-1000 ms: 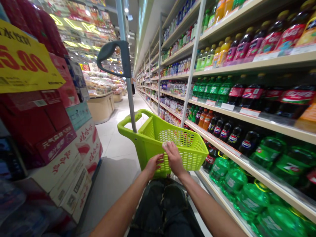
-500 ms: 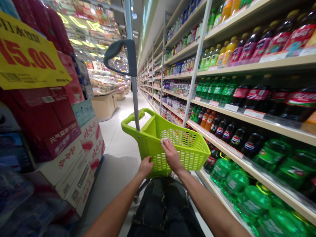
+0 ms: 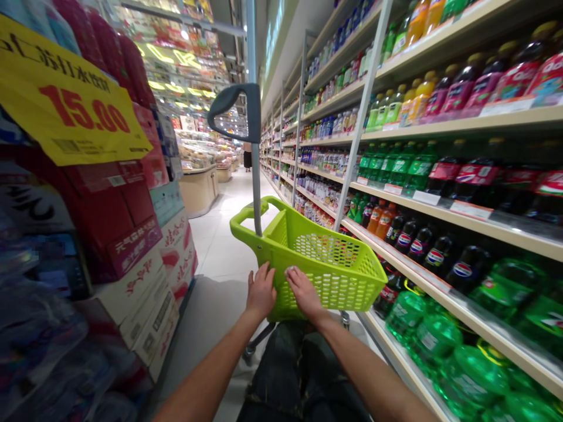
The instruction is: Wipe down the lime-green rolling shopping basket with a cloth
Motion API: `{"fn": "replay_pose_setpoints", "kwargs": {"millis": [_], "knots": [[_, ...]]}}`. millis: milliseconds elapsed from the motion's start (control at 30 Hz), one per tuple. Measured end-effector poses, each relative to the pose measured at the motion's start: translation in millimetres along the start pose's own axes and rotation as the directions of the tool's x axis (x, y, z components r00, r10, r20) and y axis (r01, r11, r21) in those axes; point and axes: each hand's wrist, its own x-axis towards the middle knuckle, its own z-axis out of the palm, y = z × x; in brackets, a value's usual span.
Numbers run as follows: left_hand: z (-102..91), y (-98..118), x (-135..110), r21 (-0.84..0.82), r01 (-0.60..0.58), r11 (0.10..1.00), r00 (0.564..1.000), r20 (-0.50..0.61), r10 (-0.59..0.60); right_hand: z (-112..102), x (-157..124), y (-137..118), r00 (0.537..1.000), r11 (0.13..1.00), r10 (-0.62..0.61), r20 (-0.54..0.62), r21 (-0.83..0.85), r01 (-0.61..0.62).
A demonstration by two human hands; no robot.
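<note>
Pale tiled floor (image 3: pixel 211 243) is stretching away, catching light. Right: tall cream shelving (image 3: pixel 461 124) is receding beside a pale overhead panel (image 3: pixel 285 50). Farther back left: wood-fronted counter (image 3: pixel 197 192) is standing. Yellow neon letters (image 3: pixel 187 58) are glowing above; ceiling lamp (image 3: pixel 185 34) is shining.

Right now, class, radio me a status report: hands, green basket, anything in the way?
Left hand at green basket, near side; right hand alongside, something whitish at its fingers. Basket upright. Cartons left, bottle shelves right; nothing blocking the hands.
</note>
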Motion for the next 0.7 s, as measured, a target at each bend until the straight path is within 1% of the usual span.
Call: {"fn": "replay_pose_setpoints", "kwargs": {"millis": [67, 100, 133, 200, 267, 300, 333, 400, 467, 500, 567, 633, 700], "knots": [[-1.2, -5, -2, 0.020, -0.005, 1.000, 1.000, -0.024, 0.005, 5, -7, -4, 0.999, 0.999, -0.042, 0.032, -0.010, 0.042], [-1.5, -8, -2, 0.031, 0.004, 1.000, 0.999, -0.034, -0.003, 6, -4, -6, 0.998, 0.998, -0.053, 0.034, -0.014, 0.053], [-1.7, -11, -3, 0.043, 0.021, 0.999, 0.999, -0.042, -0.020, 5, 2, -10, 0.998, 0.998, -0.057, 0.026, -0.015, 0.057], [-2.4, -16, -4, 0.070, 0.067, 0.995, 0.997, -0.040, -0.064, 1, 23, -15, 0.999, 0.999, -0.053, -0.007, -0.011, 0.053], [-3.6, -21, -6, 0.096, 0.100, 0.990, 0.995, -0.015, -0.099, 0, 44, -18, 0.998, 0.999, -0.050, -0.041, -0.007, 0.050], [-4.3, -23, -6, 0.108, 0.106, 0.989, 0.994, 0.002, -0.106, 2, 49, -18, 0.997, 0.998, -0.058, -0.046, -0.006, 0.057], [-5.1, -25, -7, 0.118, 0.104, 0.987, 0.994, 0.019, -0.107, 4, 50, -19, 0.997, 0.997, -0.073, -0.036, -0.003, 0.073], [-6.2, -29, -9, 0.140, 0.096, 0.985, 0.994, 0.045, -0.104, 12, 43, -20, 0.993, 0.993, -0.117, 0.011, 0.007, 0.117], [-6.6, -34, -10, 0.159, 0.098, 0.982, 0.993, 0.056, -0.108, 16, 36, -25, 0.987, 0.988, -0.151, 0.051, 0.021, 0.150], [-6.5, -37, -11, 0.166, 0.105, 0.981, 0.992, 0.055, -0.116, 17, 37, -28, 0.986, 0.987, -0.160, 0.052, 0.030, 0.158], [-6.5, -40, -11, 0.172, 0.128, 0.977, 0.989, 0.051, -0.139, 14, 50, -36, 0.987, 0.986, -0.161, 0.021, 0.045, 0.160], [-6.9, -40, -11, 0.174, 0.147, 0.974, 0.986, 0.054, -0.159, 10, 73, -43, 0.989, 0.988, -0.144, -0.024, 0.047, 0.145], [-7.9, -40, -11, 0.177, 0.153, 0.972, 0.983, 0.071, -0.167, 10, 87, -46, 0.991, 0.991, -0.130, -0.036, 0.036, 0.132]]}}
